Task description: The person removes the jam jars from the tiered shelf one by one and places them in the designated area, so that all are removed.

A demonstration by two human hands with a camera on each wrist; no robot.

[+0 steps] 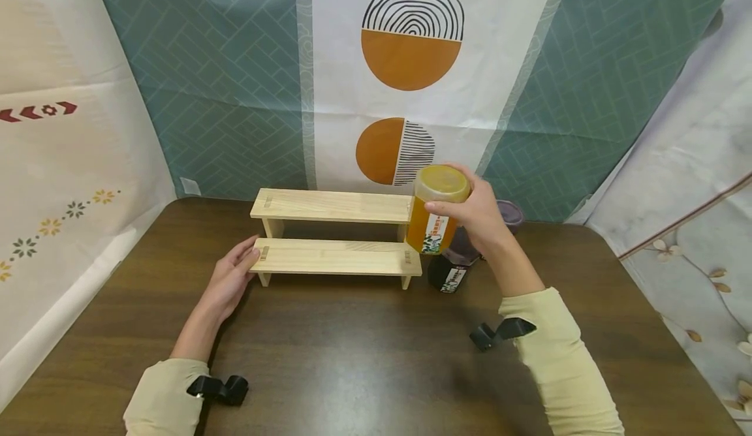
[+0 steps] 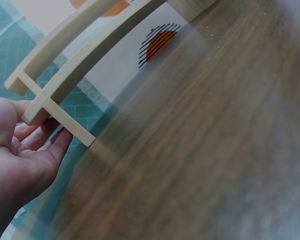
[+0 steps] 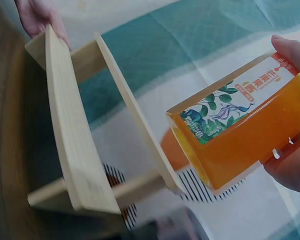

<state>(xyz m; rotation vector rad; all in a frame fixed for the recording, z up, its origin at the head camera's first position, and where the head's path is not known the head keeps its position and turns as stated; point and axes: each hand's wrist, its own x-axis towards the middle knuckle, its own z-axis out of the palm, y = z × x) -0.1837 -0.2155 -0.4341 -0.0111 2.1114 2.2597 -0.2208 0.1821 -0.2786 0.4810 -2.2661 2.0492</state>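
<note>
A two-step wooden rack (image 1: 337, 256) stands on the table, its two boards pale and plain. At the left end of its lower board, my left hand (image 1: 230, 279) grips the edge; in the left wrist view the fingers (image 2: 57, 145) lie beneath the board beside the leg. My right hand (image 1: 478, 207) holds a jar of orange liquid (image 3: 240, 130) by its upper part, above the table at the rack's right end. A yellowish lid tops this jar, which is tilted and carries a white label with green leaves.
Just right of the rack stands a dark jar (image 1: 451, 275) with a white label, partly hidden by the orange one. Behind the right hand shows a purple lid (image 1: 510, 213). A patterned cloth (image 1: 235, 96) hangs along the back edge of the brown table (image 1: 329, 358).
</note>
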